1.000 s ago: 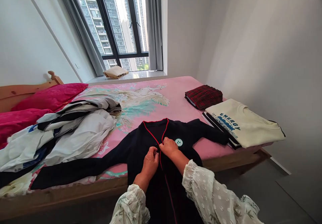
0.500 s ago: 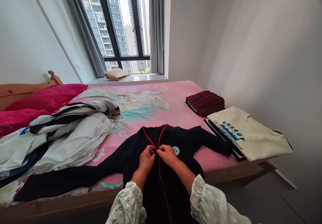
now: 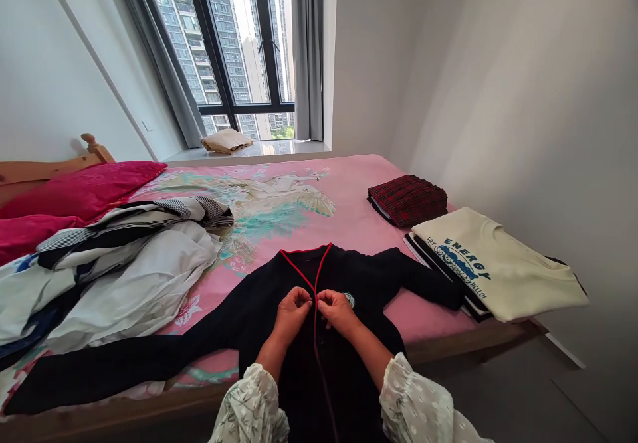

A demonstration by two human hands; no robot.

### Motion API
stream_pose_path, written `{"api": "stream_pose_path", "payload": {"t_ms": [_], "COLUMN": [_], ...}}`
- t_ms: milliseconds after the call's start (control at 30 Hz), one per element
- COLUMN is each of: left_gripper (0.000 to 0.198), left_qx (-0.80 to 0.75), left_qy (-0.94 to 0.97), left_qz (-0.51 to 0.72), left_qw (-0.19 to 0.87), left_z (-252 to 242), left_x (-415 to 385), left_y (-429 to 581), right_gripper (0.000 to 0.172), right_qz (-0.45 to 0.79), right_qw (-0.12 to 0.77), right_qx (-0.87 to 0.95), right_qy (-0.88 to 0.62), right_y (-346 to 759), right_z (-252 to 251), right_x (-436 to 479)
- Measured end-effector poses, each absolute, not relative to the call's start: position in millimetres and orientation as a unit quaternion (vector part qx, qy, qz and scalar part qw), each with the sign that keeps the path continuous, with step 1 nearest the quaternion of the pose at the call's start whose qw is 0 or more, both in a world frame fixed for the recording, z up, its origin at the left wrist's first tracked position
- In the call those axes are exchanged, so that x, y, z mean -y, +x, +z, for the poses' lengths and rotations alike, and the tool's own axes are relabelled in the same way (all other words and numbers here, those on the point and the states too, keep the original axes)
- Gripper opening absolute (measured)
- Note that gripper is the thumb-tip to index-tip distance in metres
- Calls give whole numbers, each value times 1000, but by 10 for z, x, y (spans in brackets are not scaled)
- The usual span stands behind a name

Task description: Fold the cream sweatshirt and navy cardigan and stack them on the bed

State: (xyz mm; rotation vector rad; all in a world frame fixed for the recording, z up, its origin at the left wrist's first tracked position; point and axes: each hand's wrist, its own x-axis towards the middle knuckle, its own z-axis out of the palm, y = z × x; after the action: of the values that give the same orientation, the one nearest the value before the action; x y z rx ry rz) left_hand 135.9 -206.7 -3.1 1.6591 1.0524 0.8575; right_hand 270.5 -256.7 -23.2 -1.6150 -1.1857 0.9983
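A dark cardigan (image 3: 359,267) with red piping lies spread over the near edge of the bed, its sleeves stretched out to both sides. Just below the V of its neckline, my left hand (image 3: 292,311) pinches the front edge from the left. My right hand (image 3: 337,310) pinches the same front edge from the right, fingertips close to the left ones. A round pale badge on the chest is partly covered by my right hand. Any button between the fingertips is hidden. The lower front hangs down over the bed's edge.
Folded tops, a cream printed T-shirt (image 3: 508,277) uppermost, sit at the right bed edge. Behind them is a folded red plaid garment (image 3: 409,198). Loose white and striped clothes (image 3: 134,283) heap on the left beside red pillows (image 3: 84,187). A beige folded cloth (image 3: 226,141) rests on the windowsill.
My fingertips have drawn slightly apart at the neckline's point, and my right fingers have shifted a little right. The cardigan stays in place; the view has tilted slightly.
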Motion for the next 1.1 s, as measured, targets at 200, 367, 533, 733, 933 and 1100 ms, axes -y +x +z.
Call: {"api": "stream_pose_path", "payload": {"t_ms": [200,367,533,733,933,1100], "left_gripper": [23,20,16,19,26,34], "left_qx": [-435,-458,-452,-439,-463,-489], "left_qy": [641,609,605,642,641,634], "left_qz": [340,351,356,369,387,404], "left_qw": [532,545,550,509,473,441], "left_z": [3,-50,-85,-102,-150,-154], "left_x": [2035,1982,1954,2024,2048,2109], "left_y": [1386,1419,1381,1357,1360,1410], "right_gripper": [8,4,5,4,17,17], "right_qz": [336,319,404,542,552,488], "right_qw": [436,429,402,351,369,432], "right_qx": [496,497,462,418,402,394], "right_qy": [-672,-683,-679,-639,-631,-648], "right_y": [2661,2632,2686,2798,2792,2704], "right_z": [-247,-220,-172,-74,-132,-226], "right_x": [2527,2542,2479,2372,2368,2430]}}
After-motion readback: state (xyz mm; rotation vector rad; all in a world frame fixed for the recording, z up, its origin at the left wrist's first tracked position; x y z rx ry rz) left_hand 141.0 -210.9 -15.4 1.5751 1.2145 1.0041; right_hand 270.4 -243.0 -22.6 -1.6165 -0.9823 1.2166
